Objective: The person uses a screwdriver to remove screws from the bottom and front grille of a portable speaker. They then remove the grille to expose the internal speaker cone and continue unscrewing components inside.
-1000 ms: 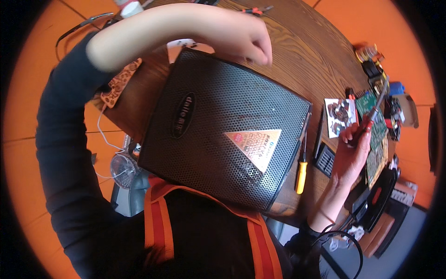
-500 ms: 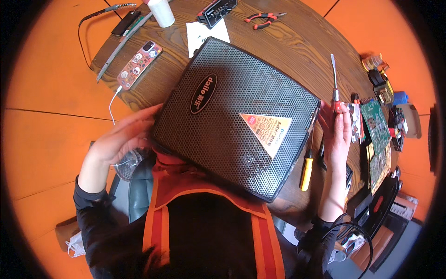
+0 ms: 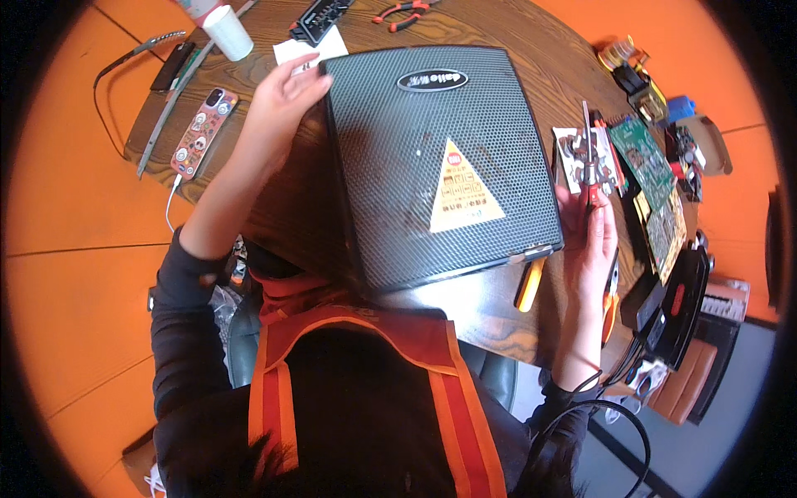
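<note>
In front of me is a black speaker box (image 3: 390, 158) with a perforated metal grille, an oval badge and a yellow-orange triangular sticker. It is turned slightly askew above the table. My left hand (image 3: 282, 108) grips its far left corner, thumb and fingers at the edge. On the other side, my right hand (image 3: 593, 241) is closed round the red handle of a screwdriver (image 3: 588, 149), whose shaft points away from me. That hand also rests by the speaker's right edge. A yellow screwdriver handle (image 3: 530, 286) shows partly from under the box's near right corner.
The round wooden table (image 3: 324, 199) also bears a phone (image 3: 204, 133) on a white cable, a paper cup (image 3: 227, 33), a small black device (image 3: 320, 18) and red pliers (image 3: 404, 12). Green circuit boards (image 3: 645, 166), orange-handled pliers (image 3: 610, 315) and a tape roll (image 3: 616, 54) stand at right.
The speaker box has turned clockwise and moved a little away from me. My left hand has shifted from its near left side to the far left corner. My right hand keeps the red screwdriver.
</note>
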Available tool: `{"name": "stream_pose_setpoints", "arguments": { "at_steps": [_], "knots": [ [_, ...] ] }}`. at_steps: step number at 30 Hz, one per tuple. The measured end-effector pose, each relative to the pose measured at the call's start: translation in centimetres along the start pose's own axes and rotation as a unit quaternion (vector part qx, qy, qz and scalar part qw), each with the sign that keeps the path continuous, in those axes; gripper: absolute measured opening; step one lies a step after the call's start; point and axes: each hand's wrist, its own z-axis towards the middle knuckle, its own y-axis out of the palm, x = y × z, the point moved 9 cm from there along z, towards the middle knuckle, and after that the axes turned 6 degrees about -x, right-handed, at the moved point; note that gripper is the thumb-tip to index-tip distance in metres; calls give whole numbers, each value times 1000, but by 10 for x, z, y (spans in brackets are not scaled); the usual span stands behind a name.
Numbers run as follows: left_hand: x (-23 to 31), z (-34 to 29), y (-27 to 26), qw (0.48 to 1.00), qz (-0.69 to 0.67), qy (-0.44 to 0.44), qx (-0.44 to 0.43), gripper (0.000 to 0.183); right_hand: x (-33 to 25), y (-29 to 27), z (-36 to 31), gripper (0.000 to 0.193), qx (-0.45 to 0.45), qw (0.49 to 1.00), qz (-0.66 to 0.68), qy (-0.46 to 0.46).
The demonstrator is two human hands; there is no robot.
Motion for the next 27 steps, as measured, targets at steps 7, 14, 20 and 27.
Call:
{"name": "stream_pose_setpoints", "arguments": {
  "at_steps": [7,14,20,27],
  "knots": [
    [79,-53,118,801,469,325,-182,44,-74,-31,-21,28,71,976,-139,-154],
    [52,-70,159,691,613,276,-265,55,-108,-59,-50,15,163,941,-146,-257],
    [50,-71,157,679,627,271,-269,57,-127,-27,-43,26,110,823,-510,-224],
    [50,-71,158,673,626,286,-269,56,-84,-34,-8,20,62,964,-237,107]
  ]
}}
